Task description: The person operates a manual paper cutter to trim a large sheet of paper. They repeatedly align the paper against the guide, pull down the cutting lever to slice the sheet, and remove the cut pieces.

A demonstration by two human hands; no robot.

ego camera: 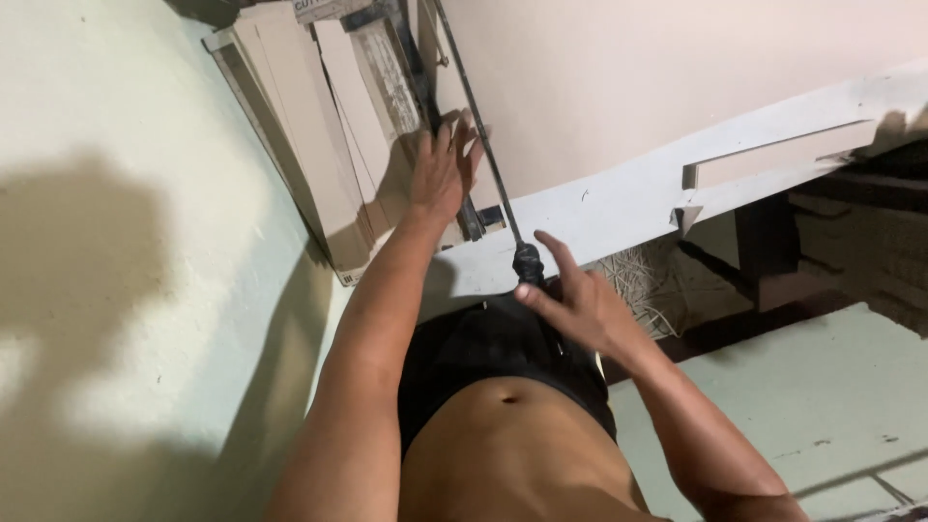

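The left hand [443,169] lies flat with fingers spread wide, palm pressed against a stack of tall, flat beige cardboard sheets [309,126] that stands on edge, leaning against the pale green plaster wall [106,193]. Its fingertips touch a dark, narrow metal bar [418,87] at the near edge of the stack. Nothing is gripped in this hand.

The right hand [580,304] is partly open, index finger and thumb extended, the other fingers loosely curled. It rests just beside the black rounded handle end [528,263] of a thin, dark, straight rod [476,116]. The thumb appears to touch the handle, though whether it grips it cannot be told. The rod runs from that handle up past the fingers of the left hand, passing close beside them.

Between and beyond the two hands runs a white painted wooden board [619,198], scuffed and chipped, with a large pale pink flat panel [657,68] lying above it. To the right of the right hand, a short beige wooden strip [778,155] is fixed to the board. Below the board, near the right hand, a tangle of pale straw-like fibres [638,285] shows against dark wooden framing [764,251].

The floor beneath the right forearm is pale green concrete [802,406], marked with small dark specks.
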